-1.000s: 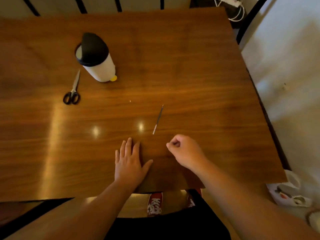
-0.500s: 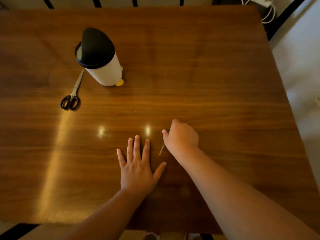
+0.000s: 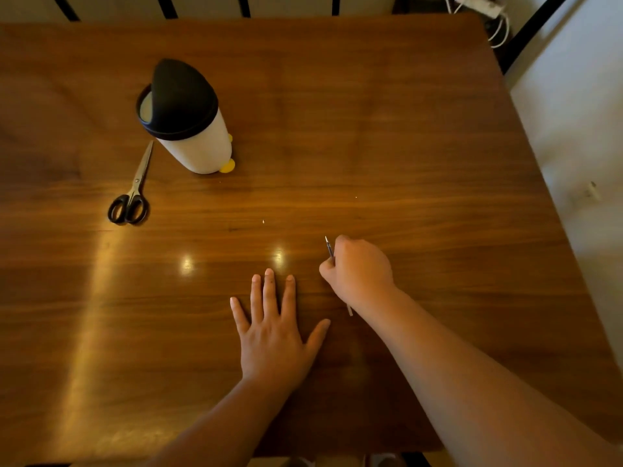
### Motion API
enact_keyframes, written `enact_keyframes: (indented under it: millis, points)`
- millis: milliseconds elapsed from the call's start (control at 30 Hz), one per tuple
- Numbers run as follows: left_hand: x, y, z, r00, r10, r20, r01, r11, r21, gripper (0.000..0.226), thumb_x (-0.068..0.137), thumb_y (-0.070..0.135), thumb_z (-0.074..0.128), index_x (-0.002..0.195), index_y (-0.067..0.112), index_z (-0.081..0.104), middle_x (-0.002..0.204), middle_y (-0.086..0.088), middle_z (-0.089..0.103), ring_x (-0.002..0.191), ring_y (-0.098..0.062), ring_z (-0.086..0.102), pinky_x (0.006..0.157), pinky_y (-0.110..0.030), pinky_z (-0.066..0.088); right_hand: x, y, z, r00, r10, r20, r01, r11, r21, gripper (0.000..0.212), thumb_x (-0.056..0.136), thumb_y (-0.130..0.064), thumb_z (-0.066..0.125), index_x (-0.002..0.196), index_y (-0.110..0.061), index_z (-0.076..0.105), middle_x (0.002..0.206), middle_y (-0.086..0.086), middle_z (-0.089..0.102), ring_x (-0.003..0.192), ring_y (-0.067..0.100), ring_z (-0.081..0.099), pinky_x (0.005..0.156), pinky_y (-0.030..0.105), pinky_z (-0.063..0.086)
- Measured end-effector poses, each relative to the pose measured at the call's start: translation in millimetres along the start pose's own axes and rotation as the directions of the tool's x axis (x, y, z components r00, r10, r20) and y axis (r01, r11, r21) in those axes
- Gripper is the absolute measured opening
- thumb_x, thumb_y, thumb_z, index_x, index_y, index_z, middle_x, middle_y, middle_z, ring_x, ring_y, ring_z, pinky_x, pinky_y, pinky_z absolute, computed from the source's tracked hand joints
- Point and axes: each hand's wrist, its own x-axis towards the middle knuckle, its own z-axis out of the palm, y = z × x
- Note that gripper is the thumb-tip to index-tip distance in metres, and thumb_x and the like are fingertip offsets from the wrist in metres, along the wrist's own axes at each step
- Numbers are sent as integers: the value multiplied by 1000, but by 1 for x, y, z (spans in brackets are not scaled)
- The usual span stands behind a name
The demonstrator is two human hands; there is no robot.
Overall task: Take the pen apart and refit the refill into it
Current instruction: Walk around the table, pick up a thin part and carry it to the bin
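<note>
Pen refill [image 3: 329, 248]: thin, dark, bare, with a pointed metallic tip. Gripped in the closed right hand [image 3: 359, 269] above the wooden table [image 3: 371, 129], near its front centre. Tip projects beyond the fingers [image 3: 326, 272], pointing away and slightly left. A pale tail end shows below the wrist. Middle section hidden by the hand.

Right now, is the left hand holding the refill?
No. The left hand lies flat and open on the table; the right hand grips the refill.
</note>
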Motion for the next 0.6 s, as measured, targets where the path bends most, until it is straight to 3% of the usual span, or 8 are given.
enact_keyframes:
  millis: [200,267,333,400,500,600]
  points:
    - [-1,-9,-6,996,84,26,-83,996,-28,83,83,78,19,149,28,17,162,-9,12,150,-28,0,117,-59,2,-45,15,-1,986,146,76,-164,897,410,6,91,-20,59,97,-22,58,83,-3,64,68,11,63,52,27,52]
    - [-7,-21,-9,986,160,45,-159,987,-21,79,85,75,19,149,29,16,162,-7,11,150,-26,1,118,-55,1,-67,18,-2,975,190,118,-224,858,462,14,95,-19,56,108,-23,58,88,-9,62,76,11,66,62,29,58]
    - [-17,-37,-12,971,229,64,-229,973,3,76,87,72,20,149,29,17,162,-6,14,150,-25,6,119,-49,5,-92,19,-3,968,202,147,-247,858,450,19,96,-19,54,113,-24,60,90,-13,59,80,8,64,61,22,52]
    - [-31,-55,-16,960,270,80,-271,962,8,72,88,68,24,148,28,20,161,-6,18,149,-25,13,118,-45,8,-118,19,-4,953,217,210,-291,845,449,17,97,-20,52,106,-30,60,94,-10,62,79,7,61,57,18,44]
    - [-60,-80,-22,950,275,150,-272,962,-36,69,88,63,34,148,29,21,161,-4,15,149,-22,11,119,-42,10,-158,18,-7,910,241,339,-391,774,499,16,96,-24,53,87,-36,59,86,-5,63,68,14,61,50,23,44]
    - [-91,-97,-31,954,194,228,-173,979,-110,64,89,60,41,144,31,29,160,1,18,148,-20,16,119,-42,20,-192,17,-12,880,218,422,-427,751,503,18,96,-30,54,80,-34,61,85,-4,63,72,13,59,56,24,42]
